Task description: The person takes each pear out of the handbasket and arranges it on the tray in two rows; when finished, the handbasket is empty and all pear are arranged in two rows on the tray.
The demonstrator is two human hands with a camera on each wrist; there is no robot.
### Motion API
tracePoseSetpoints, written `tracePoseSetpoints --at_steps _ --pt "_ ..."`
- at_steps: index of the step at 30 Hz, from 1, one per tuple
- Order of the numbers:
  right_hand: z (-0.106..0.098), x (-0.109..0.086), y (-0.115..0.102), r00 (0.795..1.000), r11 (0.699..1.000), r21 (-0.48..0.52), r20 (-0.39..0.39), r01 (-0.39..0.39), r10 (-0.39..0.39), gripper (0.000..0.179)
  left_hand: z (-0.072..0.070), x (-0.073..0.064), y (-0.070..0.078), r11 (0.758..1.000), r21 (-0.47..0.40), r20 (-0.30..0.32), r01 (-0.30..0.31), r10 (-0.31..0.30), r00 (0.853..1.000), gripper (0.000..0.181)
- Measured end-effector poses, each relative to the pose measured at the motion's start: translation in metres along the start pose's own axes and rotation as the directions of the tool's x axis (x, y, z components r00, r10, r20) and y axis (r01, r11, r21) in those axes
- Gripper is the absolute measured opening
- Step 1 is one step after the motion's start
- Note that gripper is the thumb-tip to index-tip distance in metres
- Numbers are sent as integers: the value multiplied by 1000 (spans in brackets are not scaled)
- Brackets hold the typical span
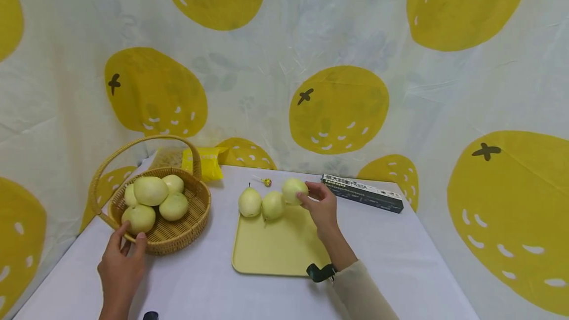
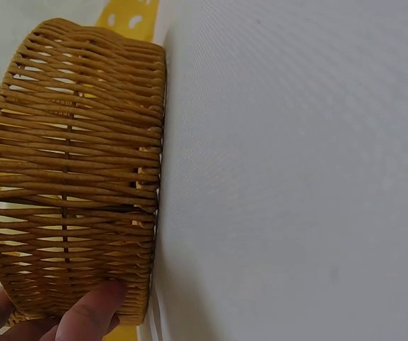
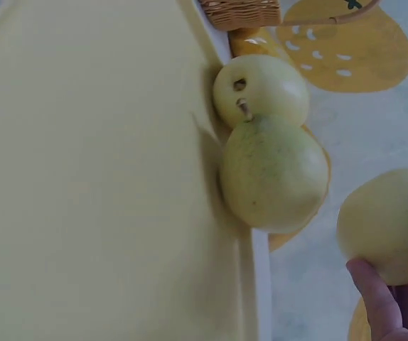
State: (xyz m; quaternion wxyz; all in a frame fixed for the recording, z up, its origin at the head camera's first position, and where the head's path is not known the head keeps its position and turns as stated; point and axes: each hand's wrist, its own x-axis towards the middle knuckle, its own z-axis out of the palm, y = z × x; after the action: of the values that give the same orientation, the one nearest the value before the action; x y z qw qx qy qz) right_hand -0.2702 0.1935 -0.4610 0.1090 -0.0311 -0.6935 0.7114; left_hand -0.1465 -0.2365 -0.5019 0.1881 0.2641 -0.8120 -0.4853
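At the left, my left hand holds the near rim of a round wicker basket with a tall arched handle. Its thumb presses the woven outer wall in the left wrist view, and a fingertip overlaps the nearest pear inside. Several pale yellow-green pears are heaped in the basket. My right hand pinches one pear between thumb and fingers, over the far right part of a yellow tray. Beside it, two pears rest side by side at the tray's far edge.
A black pasta box lies behind the tray at the right. A small wrapped lollipop lies beyond the pears. Behind the basket is a yellow bag. A fruit-printed curtain hangs behind the white-covered table.
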Motion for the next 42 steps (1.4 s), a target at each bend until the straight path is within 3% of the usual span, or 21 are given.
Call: tracePoseSetpoints --at_steps 10,19,27,32,38,42 --pt "-4 1 21 995 988 -136 -73 -76 67 43 0 1 0 1000 1 1 8 -8 1000 66" --pt "-5 0 35 995 963 -261 -83 -74 54 44 1 0 1 1000 -4 -3 17 -17 1000 66" --pt "-10 1 39 999 947 -318 -26 -51 45 40 1 0 3 1000 -1 4 25 -25 1000 66" --pt "-19 0 32 996 937 -345 43 -61 81 34 0 -1 2 1000 -7 11 27 -27 1000 66" --pt "-30 -1 29 990 939 -343 129 -14 62 41 0 -1 2 1000 -9 11 19 -19 1000 66" --pt "-31 2 34 990 932 -361 135 22 29 48 0 -1 2 1000 -8 7 11 -11 1000 66"
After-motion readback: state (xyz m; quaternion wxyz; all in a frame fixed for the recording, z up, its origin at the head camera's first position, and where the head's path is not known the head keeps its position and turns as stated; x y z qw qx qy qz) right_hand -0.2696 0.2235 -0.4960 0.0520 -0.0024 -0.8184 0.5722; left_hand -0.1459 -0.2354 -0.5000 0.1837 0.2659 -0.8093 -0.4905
